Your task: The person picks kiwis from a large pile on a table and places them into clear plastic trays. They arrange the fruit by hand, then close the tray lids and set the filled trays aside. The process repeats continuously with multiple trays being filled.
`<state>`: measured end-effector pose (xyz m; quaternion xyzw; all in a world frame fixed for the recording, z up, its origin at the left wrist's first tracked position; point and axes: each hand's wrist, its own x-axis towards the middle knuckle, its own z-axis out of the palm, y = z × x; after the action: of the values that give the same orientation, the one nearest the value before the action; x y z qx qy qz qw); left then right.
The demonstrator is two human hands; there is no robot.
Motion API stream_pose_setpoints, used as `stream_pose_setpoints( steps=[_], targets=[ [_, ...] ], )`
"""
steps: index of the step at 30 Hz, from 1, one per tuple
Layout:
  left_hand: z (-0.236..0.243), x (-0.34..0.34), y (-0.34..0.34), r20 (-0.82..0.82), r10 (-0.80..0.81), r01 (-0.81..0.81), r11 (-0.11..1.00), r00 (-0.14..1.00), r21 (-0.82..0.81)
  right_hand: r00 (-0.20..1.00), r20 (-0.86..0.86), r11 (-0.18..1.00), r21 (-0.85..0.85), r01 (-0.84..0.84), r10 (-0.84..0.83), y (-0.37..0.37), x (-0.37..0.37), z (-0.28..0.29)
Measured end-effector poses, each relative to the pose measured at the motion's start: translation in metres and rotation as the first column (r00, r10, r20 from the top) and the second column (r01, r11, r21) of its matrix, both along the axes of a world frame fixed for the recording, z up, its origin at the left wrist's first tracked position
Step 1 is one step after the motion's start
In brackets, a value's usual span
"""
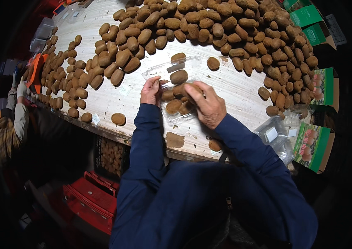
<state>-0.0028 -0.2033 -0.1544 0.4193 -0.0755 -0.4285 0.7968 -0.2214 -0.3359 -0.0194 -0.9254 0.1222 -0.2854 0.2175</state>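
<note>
A clear plastic clamshell box (179, 120) lies open on the table in front of me, its lid folded back to the far side. Several brown kiwifruit (173, 106) sit in its tray; two more, such as this kiwifruit (179, 76), show at the lid. My left hand (150, 90) is closed on the box's left edge, thumb and fingers pinching it. Over the tray's right part, my right hand (210, 106) has its fingers curled round a kiwifruit (190, 93). My fingers partly cover that fruit and those beneath it.
A large heap of kiwifruit (209, 25) curves across the table (122, 99) from far left to right. Empty clamshells (274, 132) and green cartons (308, 145) stand at the right. Red crates (93, 193) are at the lower left. Another person's sleeve (21, 118) is at far left.
</note>
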Motion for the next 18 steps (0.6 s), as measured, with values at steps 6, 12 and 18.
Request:
stream_pose_setpoints(
  steps=[6,12,18],
  targets=[
    [-0.006,0.0,0.002,-0.008,0.019,-0.019,1.0,1.0,-0.002,0.988,-0.082,0.987,-0.083,-0.138,0.131,0.028,0.038,-0.025],
    [-0.012,0.0,0.002,0.027,0.023,-0.026,0.995,0.999,0.1,0.98,0.009,0.969,-0.152,-0.196,0.2,0.037,0.051,-0.042],
    [-0.019,-0.001,0.002,0.018,0.052,-0.054,0.994,0.998,0.096,0.981,-0.007,0.977,-0.086,-0.195,0.195,0.041,0.043,-0.028]
  ],
)
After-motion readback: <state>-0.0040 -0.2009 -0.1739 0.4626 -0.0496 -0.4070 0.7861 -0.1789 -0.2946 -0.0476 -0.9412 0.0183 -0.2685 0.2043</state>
